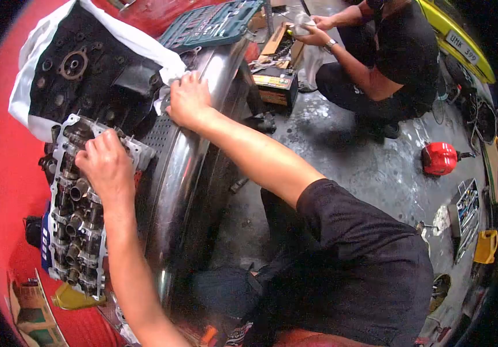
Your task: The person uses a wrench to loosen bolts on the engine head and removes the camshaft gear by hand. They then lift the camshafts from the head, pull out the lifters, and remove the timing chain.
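Observation:
My left hand [108,165] is over the upper part of a metal cylinder head [75,231], fingers curled down among its shafts and round tubes. Whatever those fingertips hold is hidden beneath the hand. My right hand [190,103] is closed at the bench's rounded metal edge, with crumpled white cloth [171,68] beside and under its fingers. Just left of it, a dark engine block [95,87] lies on the white cloth, a round gasket-like ring [74,63] showing on its face.
A green socket-set case [214,24] lies open beyond my right hand. The bench's shiny metal edge [173,179] runs below my arms. A crouching person [399,58] holds a whitish item at upper right. A red container [439,159] and a tool tray [465,214] are on the floor.

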Motion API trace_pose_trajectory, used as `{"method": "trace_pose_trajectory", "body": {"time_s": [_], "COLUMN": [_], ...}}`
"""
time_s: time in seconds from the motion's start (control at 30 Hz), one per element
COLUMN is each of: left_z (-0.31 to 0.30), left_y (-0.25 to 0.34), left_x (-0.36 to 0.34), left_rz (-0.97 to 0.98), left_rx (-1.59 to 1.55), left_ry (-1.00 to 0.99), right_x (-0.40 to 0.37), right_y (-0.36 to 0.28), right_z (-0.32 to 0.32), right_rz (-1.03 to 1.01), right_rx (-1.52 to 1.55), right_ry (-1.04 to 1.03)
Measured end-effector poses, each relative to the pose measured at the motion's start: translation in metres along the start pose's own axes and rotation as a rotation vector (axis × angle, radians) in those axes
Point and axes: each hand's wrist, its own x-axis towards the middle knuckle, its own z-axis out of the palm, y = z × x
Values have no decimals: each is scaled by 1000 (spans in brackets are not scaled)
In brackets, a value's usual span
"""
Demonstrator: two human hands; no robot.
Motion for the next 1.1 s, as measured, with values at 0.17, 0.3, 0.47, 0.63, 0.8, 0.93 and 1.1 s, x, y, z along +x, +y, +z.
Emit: {"method": "trace_pose_trajectory", "body": {"time_s": [0.17,0.3,0.47,0.63,0.8,0.93,1.1], "left_z": [-1,26,4,-42,-110,-164,-158], "left_y": [-3,-6,-16,11,110,160,172], "left_x": [-1,-7,-20,-117,-278,-373,-415], "left_rz": [91,152,7,-789,-1208,-1469,-1519], "left_rx": [-405,-324,-504,-974,-1177,-1267,-1331], "left_ry": [108,364,428,646,190,-244,-544], "right_x": [3,-66,-93,-134,-260,-244,-258], "right_y": [-11,-46,-45,-40,43,81,180], "right_z": [0,5,18,36,37,-28,-53], "right_rz": [-9,-98,-200,-50,284,-83,333], "right_rx": [-21,449,227,735,852,837,678], "right_ry": [-108,265,221,747,-6,108,330]}}
